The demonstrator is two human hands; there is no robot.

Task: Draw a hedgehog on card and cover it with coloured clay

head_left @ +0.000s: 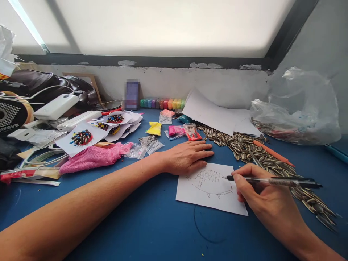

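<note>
1. Right hand (268,203), right of centre: fingers curled closed around a black pen (293,182), which lay almost level, tip pointing left. Contact between tip and paper could not be told.
2. Left hand (187,156), centre: opened flat, palm down, fingers extended rightward, nothing gripped. Its thumb side lay over the upper left edge of the sheet.
3. White sheet (231,206), lower centre, just under both hands: it carried a line drawing (212,177) of a rounded body with short legs. Small curved marks covered its upper middle; the lower part of the body was plain.
4. Technique, judged: steady pressure from the left hand seemed the best guard against the sheet turning. Short, light strokes, evenly spaced, looked right for the small marks. A steeper pen would probably have given finer control, with the right hand kept off fresh ink.
5. Right of centre, beyond the sheet: loose striped seeds (231,143), an orange pen (274,154) lying on them. Seeds lay near the writing hand; judged a possible snag for the knuckles.
6. Farther out: small yellow packet (154,128) at upper centre, pink cloth (92,158) at left, clear plastic bag (301,105) at upper right.
</note>
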